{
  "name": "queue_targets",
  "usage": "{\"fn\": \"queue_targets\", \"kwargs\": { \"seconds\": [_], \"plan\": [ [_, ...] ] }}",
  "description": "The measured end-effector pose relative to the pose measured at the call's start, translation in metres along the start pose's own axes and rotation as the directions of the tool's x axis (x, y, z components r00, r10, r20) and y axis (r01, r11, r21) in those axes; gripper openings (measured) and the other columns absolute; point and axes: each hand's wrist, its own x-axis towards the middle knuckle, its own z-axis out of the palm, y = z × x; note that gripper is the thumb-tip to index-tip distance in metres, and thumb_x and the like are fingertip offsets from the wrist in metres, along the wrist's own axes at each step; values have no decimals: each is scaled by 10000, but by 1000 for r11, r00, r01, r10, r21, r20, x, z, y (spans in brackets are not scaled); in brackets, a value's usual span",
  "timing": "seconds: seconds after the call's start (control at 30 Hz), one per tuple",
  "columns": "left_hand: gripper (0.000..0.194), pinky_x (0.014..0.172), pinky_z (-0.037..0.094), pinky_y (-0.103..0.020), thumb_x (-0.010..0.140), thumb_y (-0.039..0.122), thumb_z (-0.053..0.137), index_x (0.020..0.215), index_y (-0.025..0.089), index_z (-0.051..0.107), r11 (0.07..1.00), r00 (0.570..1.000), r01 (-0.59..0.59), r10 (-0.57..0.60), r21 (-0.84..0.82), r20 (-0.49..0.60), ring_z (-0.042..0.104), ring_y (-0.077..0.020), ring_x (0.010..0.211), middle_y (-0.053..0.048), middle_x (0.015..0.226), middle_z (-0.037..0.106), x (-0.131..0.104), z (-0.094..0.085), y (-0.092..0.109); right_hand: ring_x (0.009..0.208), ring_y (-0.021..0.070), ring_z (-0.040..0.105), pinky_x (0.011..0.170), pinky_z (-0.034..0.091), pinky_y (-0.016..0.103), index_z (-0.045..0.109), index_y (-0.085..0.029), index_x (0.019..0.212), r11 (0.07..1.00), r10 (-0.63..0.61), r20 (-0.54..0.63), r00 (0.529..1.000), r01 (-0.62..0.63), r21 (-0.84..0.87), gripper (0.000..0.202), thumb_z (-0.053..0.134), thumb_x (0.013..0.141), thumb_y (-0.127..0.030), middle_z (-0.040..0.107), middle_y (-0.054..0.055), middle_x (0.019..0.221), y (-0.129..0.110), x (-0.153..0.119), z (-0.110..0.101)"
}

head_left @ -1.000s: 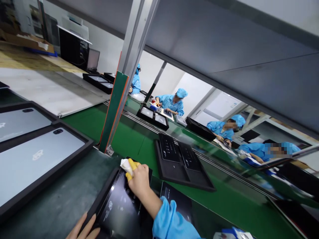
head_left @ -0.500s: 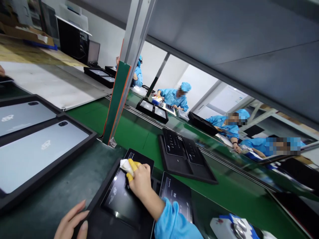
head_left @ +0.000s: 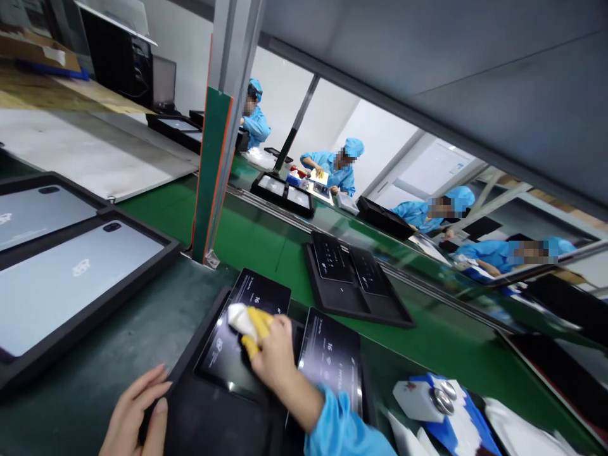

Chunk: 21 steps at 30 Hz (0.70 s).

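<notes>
My right hand (head_left: 272, 349), with yellow finger cots, presses a small white cloth (head_left: 240, 318) onto the dark screen of a tablet (head_left: 237, 345) that lies in a black tray (head_left: 209, 418) in front of me. A second tablet (head_left: 332, 361) lies in the same tray to the right. My left hand (head_left: 135, 415) rests flat on the tray's near left edge, fingers apart, holding nothing.
A black tray (head_left: 142, 269) with two silver tablets lies at the left. Another black tray (head_left: 356, 288) sits on the green conveyor belt (head_left: 251, 244). A metal post (head_left: 213, 158) stands ahead. A white-and-blue device (head_left: 430, 402) lies at the lower right. Several people in blue work across the belt.
My right hand has drawn the cloth back along the screen toward me. The view has dropped, showing more of the tray, my left hand and the device at the right.
</notes>
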Motion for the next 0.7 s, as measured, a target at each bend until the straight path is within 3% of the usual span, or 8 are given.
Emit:
{"fn": "queue_targets", "kwargs": {
  "seconds": [0.07,0.1,0.27,0.33,0.4,0.5,0.6,0.7],
  "plan": [
    [225,917,525,-290,930,340,529,1102,262,651,1000,1000,14,-14,9,24,620,-188,1167,-31,1318,617,0,-4,4,1091,284,609,1005,373,496,595,-191,1365,996,64,-47,997,-67,-52,479,600,891,-263,685,134,1230,10,9,-6],
    [224,966,503,-292,933,339,526,1103,260,649,1000,999,21,-21,2,29,614,-185,1171,-30,1319,614,1,-5,6,1070,282,610,996,371,494,590,-191,1369,997,36,-49,998,-39,-65,494,605,880,-254,689,132,1215,10,4,-4],
    [208,1134,369,-258,934,307,535,1110,265,637,999,999,25,-24,-38,37,593,-150,1177,-17,1327,594,2,-4,7,957,266,627,1054,310,525,491,-245,1458,961,-278,-41,960,277,-19,627,631,852,-325,694,99,1170,-26,-78,30],
    [202,1145,373,-290,934,315,533,1102,268,635,999,999,35,-34,-39,41,596,-165,1169,-19,1323,595,2,-4,7,890,236,639,1069,304,504,483,-272,1457,937,-344,-92,934,348,31,620,631,864,-375,714,59,1114,-31,-94,32],
    [202,1161,377,-362,941,340,522,1097,274,632,997,996,63,-61,-34,67,593,-195,1173,-28,1321,596,1,-5,7,930,224,649,1072,304,480,482,-289,1448,945,-312,-138,940,322,53,563,599,903,-369,721,43,1126,-20,-85,21],
    [204,1171,379,-413,954,342,503,1114,286,615,996,986,85,-80,-30,145,590,-203,1181,-33,1316,604,1,-6,7,1095,240,625,1044,325,465,519,-265,1408,994,-106,-163,981,105,-12,471,569,941,-295,694,85,1229,16,-49,-8],
    [248,1163,371,-426,962,287,464,1186,275,570,995,964,-76,59,57,259,537,-206,1269,-48,1323,620,3,-3,7,1096,253,623,1017,338,470,539,-235,1394,998,-17,-156,988,7,-65,476,594,921,-246,691,111,1227,41,-36,-25],
    [392,1177,294,-506,947,255,439,1334,268,504,906,894,-335,219,258,391,418,-254,1392,-41,1395,603,5,6,13,1078,271,626,1032,316,516,464,-254,1471,994,-102,-66,993,100,-34,599,603,888,-242,683,110,1243,29,-65,-20]
  ]
}}
